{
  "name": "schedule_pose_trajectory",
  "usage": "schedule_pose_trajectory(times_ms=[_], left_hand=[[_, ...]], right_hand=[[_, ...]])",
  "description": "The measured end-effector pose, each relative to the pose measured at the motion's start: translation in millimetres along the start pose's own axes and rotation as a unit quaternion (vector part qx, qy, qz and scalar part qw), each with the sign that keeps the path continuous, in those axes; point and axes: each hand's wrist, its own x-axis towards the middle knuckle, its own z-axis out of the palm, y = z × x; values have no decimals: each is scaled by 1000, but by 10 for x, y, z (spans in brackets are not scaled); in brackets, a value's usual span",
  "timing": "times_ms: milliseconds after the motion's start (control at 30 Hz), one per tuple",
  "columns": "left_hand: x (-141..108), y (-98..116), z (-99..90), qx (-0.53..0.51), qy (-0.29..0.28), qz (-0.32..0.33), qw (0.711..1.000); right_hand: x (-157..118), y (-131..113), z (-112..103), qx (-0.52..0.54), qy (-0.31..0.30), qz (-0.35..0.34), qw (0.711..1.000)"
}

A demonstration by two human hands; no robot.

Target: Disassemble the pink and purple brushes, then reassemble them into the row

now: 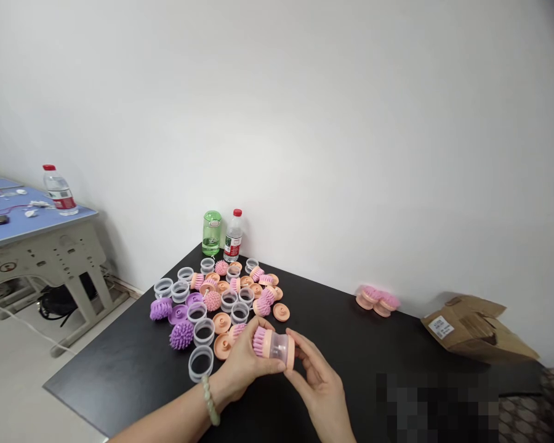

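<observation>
Black table (115, 381) against a white wall (277, 123), blue desk (23, 229) far left, left hand (244, 363) and right hand (318, 394) closed around a pink brush (274, 346).

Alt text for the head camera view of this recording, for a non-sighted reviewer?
The left hand and right hand hold a pink-bristled brush with clear plastic cylinder and peach base over a black table. Around them lie clear plastic rings, peach plastic discs and pink and purple spiky bristle heads. A brown cardboard box sits farther right.
</observation>
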Motion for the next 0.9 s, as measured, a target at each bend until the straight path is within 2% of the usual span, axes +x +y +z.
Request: schedule_pose_trajectory(times_ms=[200,333,433,500,600,667,900], left_hand=[[13,1,-5,-29,-17,-25,999],[17,23,-28,-26,-34,-34,998],[11,43,-44,21,-57,-14,998],[-3,53,-47,97,-58,24,993],[-36,61,-45,222,-47,78,971],[-53,67,-44,265,-49,90,959],[-46,92,-60,308,-73,104,943]], right_hand=[[2,-15,-27,-100,-2,-54,994],[12,-48,-45,-140,16,-55,989],[25,-87,-64,-113,5,-12,993],[25,-111,-63,-85,-16,40,995],[11,-131,-29,-6,-60,141,988],[2,-137,7,64,-77,194,976],[18,-172,71,158,-72,256,951]])
